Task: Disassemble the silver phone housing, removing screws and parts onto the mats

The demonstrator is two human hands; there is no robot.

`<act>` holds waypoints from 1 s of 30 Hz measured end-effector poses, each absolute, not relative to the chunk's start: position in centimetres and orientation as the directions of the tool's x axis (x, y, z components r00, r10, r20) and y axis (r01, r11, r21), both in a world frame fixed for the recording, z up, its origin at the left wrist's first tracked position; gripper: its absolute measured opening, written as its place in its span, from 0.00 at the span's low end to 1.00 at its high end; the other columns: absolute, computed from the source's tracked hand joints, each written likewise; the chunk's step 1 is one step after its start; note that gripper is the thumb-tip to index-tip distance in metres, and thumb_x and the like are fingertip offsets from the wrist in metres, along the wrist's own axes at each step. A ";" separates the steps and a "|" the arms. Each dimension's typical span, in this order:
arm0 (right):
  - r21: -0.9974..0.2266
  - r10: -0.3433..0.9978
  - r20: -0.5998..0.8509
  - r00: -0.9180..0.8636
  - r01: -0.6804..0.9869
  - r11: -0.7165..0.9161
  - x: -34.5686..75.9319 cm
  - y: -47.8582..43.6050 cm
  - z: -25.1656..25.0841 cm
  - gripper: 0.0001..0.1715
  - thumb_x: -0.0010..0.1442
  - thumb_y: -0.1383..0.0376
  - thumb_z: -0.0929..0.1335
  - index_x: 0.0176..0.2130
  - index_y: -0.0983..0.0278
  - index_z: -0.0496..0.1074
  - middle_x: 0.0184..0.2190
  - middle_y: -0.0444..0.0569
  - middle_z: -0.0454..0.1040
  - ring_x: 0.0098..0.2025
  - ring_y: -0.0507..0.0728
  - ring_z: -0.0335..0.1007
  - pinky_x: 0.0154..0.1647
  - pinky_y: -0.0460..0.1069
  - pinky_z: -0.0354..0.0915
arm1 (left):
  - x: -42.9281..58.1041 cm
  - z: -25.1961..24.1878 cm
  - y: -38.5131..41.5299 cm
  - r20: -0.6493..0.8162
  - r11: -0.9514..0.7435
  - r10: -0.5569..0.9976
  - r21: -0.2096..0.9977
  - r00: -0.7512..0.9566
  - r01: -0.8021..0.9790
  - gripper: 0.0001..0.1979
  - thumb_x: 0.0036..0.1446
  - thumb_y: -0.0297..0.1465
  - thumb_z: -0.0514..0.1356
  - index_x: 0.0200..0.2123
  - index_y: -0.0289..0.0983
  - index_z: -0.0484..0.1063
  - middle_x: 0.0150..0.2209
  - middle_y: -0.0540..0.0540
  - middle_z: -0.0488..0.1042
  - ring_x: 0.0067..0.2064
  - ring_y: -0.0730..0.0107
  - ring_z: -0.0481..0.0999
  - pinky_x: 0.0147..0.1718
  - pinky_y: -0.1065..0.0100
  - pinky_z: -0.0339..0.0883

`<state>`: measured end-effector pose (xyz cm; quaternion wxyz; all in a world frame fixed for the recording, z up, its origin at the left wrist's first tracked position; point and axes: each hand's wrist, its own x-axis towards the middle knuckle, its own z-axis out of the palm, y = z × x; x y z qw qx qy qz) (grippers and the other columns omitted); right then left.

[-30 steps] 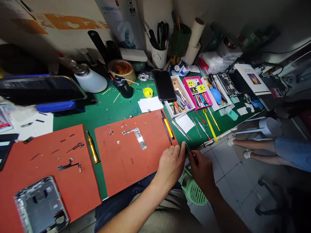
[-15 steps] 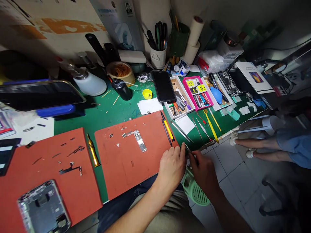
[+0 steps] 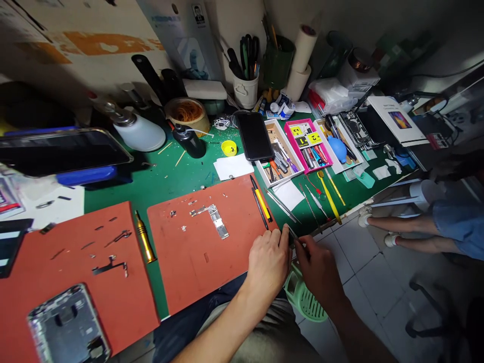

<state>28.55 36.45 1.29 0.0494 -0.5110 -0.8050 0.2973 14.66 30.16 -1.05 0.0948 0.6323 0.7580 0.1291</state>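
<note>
My left hand point(image 3: 267, 259) rests on the near right corner of an orange mat point(image 3: 200, 262), its fingertips pressed together at the table edge. My right hand point(image 3: 319, 269) is just off the edge and holds thin dark tweezers point(image 3: 293, 235) whose tip meets the left fingertips. Whatever sits between those fingers is hidden. A silver logic board point(image 3: 218, 222) and a few tiny parts lie mid-mat. A black and yellow pry tool point(image 3: 260, 200) lies just beyond my left hand.
A second orange mat point(image 3: 75, 267) at left carries small parts and an open phone frame point(image 3: 68, 325); a gold screwdriver point(image 3: 144, 237) lies between the mats. Tool trays point(image 3: 307, 146), a black phone point(image 3: 254, 135) and bottles crowd the back. A green stool point(image 3: 302, 297) and another person's legs point(image 3: 408, 227) are at right.
Both hands stay together at the mat's corner, with the tweezers tip still at the left fingertips. Only the view has shifted slightly.
</note>
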 end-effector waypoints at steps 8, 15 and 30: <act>-0.501 0.854 -0.200 -0.480 0.799 0.332 28.5 36.4 1.2 0.24 0.78 0.49 0.58 0.40 0.58 0.73 0.25 0.47 0.78 0.25 0.58 0.73 0.28 0.49 0.48 | 14.8 -1.2 30.4 0.009 0.187 0.979 0.359 -0.204 0.915 0.23 0.66 0.25 0.62 0.64 0.31 0.73 0.38 0.43 0.77 0.38 0.54 0.79 0.36 0.55 0.72; -0.566 0.884 -0.178 -0.431 0.780 0.266 28.6 36.4 1.3 0.25 0.75 0.46 0.60 0.37 0.59 0.73 0.24 0.46 0.75 0.24 0.56 0.69 0.29 0.50 0.50 | 14.2 -0.5 29.6 0.042 0.164 0.980 0.396 -0.196 0.904 0.22 0.70 0.28 0.60 0.66 0.34 0.72 0.39 0.43 0.77 0.39 0.58 0.79 0.38 0.60 0.72; -0.880 0.748 -0.457 -0.482 0.121 -0.459 27.4 28.9 2.8 0.34 0.64 0.36 0.71 0.40 0.65 0.75 0.15 0.33 0.56 0.19 0.47 0.44 0.21 0.45 0.43 | 11.7 4.9 24.2 -0.257 0.102 0.859 0.934 -0.443 -0.343 0.16 0.62 0.45 0.70 0.35 0.39 0.88 0.32 0.45 0.79 0.34 0.68 0.74 0.35 0.69 0.67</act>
